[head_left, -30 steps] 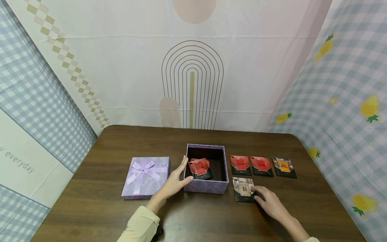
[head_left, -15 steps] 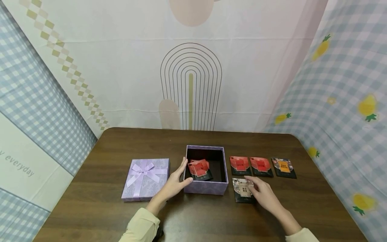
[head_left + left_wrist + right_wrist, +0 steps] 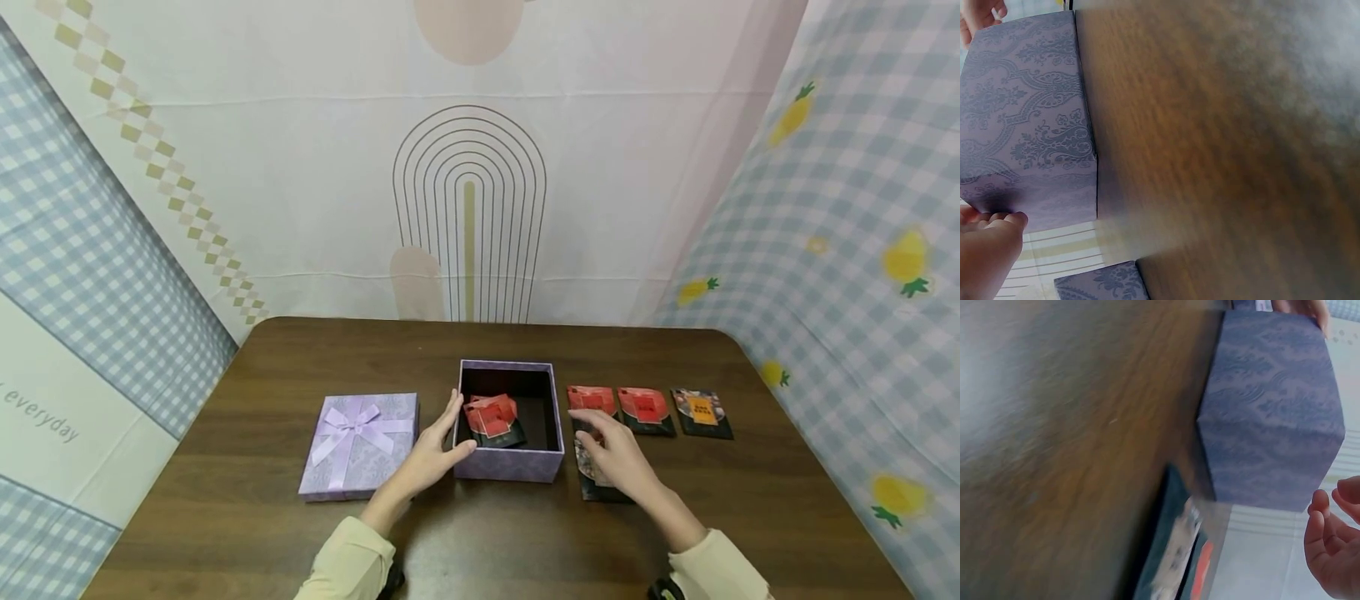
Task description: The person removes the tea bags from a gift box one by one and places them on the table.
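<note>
An open purple box [image 3: 510, 467] with a patterned outside stands mid-table, red-and-black sachets [image 3: 491, 417] overlapping at its inner left. Against its left wall my left hand [image 3: 427, 458] rests with straight fingers, the thumb near the front corner. My right hand [image 3: 618, 458] hovers right of the box with bent fingers and nothing visible in them. Partly hidden under it lies a beige-and-black sachet [image 3: 597, 486]. Behind are a red sachet [image 3: 591, 397], partly covered by the fingers, and another red sachet [image 3: 646, 410]. The right wrist view shows the right fingers [image 3: 1319, 537] beside the box.
A purple lid [image 3: 356, 450] with a lilac ribbon bow lies left of the box. At the far right of the row is a sachet with an orange label [image 3: 702, 412]. The brown wooden table [image 3: 480, 542] ends at a patterned cloth backdrop [image 3: 322, 208].
My right hand has moved from the beige sachet's right edge up and left, over it and toward the nearer red sachet. The left hand has stayed on the box.
</note>
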Action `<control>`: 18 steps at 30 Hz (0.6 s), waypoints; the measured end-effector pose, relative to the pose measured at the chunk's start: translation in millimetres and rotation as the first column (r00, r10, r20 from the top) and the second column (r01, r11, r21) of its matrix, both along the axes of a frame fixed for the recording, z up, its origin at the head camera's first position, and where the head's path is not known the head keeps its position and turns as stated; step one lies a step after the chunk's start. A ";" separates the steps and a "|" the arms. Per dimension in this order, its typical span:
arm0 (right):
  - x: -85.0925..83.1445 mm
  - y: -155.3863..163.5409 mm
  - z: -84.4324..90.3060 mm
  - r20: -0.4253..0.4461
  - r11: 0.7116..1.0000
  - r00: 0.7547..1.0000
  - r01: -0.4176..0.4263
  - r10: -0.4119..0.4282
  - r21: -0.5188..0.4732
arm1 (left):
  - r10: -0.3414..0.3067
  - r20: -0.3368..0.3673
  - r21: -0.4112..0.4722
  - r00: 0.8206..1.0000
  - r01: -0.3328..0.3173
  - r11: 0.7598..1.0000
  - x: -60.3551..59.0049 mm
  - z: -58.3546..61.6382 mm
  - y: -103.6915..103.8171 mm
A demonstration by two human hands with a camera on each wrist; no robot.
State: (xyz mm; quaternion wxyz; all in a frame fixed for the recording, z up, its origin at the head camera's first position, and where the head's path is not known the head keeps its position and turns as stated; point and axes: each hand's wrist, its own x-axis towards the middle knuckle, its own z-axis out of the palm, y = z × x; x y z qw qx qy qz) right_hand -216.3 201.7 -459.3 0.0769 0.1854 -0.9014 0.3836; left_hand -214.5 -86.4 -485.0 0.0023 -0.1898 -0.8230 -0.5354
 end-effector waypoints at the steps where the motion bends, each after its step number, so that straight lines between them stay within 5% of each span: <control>1: -1.0 -2.9 1.6 -0.008 1.000 1.000 -0.004 0.004 0.000 | 0.002 0.000 0.000 1.000 -0.002 1.000 2.4 5.0 0.6; 7: -5.3 -18.1 10.1 -0.026 1.000 0.999 -0.029 0.028 -0.010 | -0.020 0.020 -0.009 1.000 0.021 1.000 14.3 32.0 2.9; 18: -11.3 -37.3 18.0 -0.004 0.997 0.998 -0.061 0.061 -0.039 | -0.029 0.031 -0.014 0.999 0.030 0.999 16.1 35.3 1.9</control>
